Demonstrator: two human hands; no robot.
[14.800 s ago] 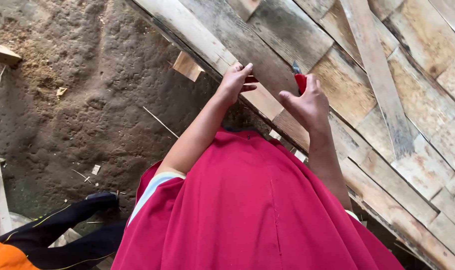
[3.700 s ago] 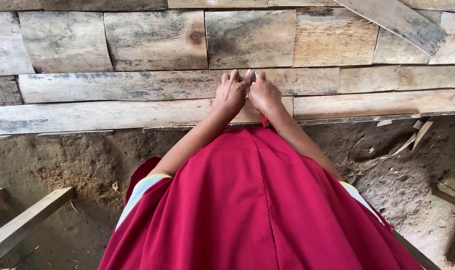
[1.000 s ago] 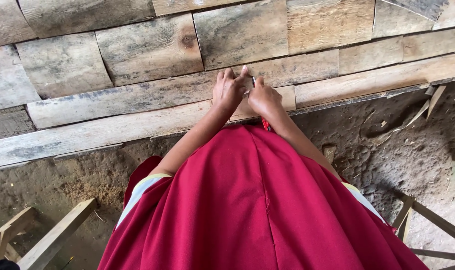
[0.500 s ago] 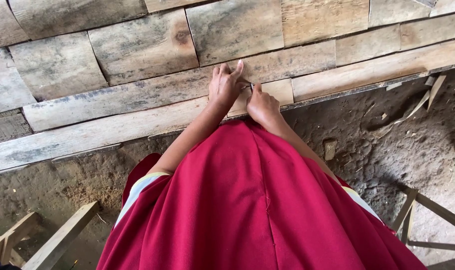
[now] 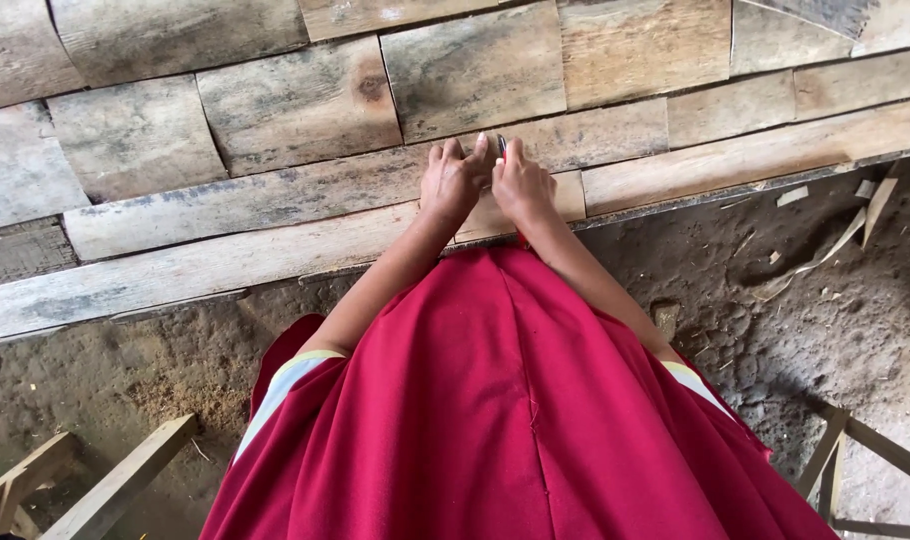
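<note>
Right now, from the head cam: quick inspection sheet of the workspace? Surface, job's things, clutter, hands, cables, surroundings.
Surface: rough wooden planks laid side by side, weathered, gaps between boards; lighter short board under the hands.
Job's things: small dark metallic object between the fingertips, too small to identify.
Clutter: wood offcuts and splinters on the dirt at right.
Hands: left hand and right hand pressed close together over the plank edge, fingers pinching the small object; which hand holds it cannot be told.
Cables: nothing seen.
Surroundings: bare dirt floor; wooden frame pieces lower left; thin stand legs lower right; person's red garment fills the foreground.
</note>
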